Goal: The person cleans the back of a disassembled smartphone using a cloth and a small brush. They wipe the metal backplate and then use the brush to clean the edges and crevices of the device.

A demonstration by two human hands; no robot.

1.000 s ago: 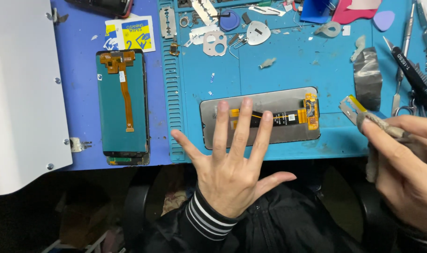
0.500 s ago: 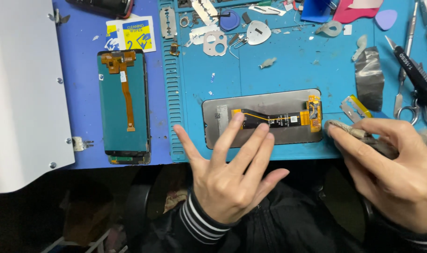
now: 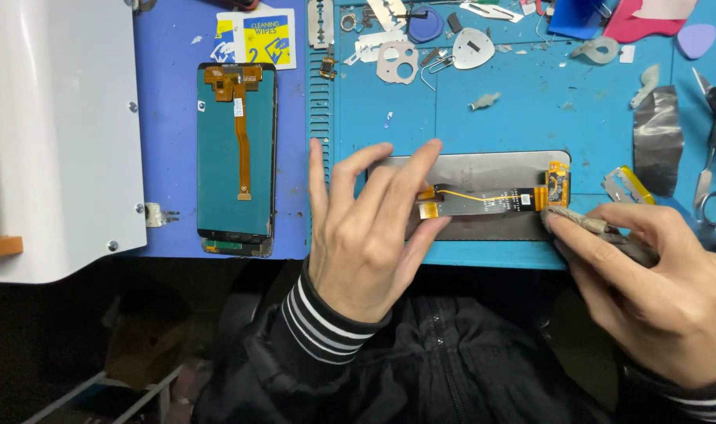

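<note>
Left hand (image 3: 366, 235) lay flat, fingers spread wide, on the near end of the grey screen panel (image 3: 483, 169) — at the blue mat's (image 3: 452, 118) front edge on the tabletop. Right hand (image 3: 656, 290), grip pinched on a grubby cloth wad (image 3: 589, 224), pressed at the panel's right corner. Farther left, a second screen (image 3: 236, 161) — orange ribbon up.
</note>
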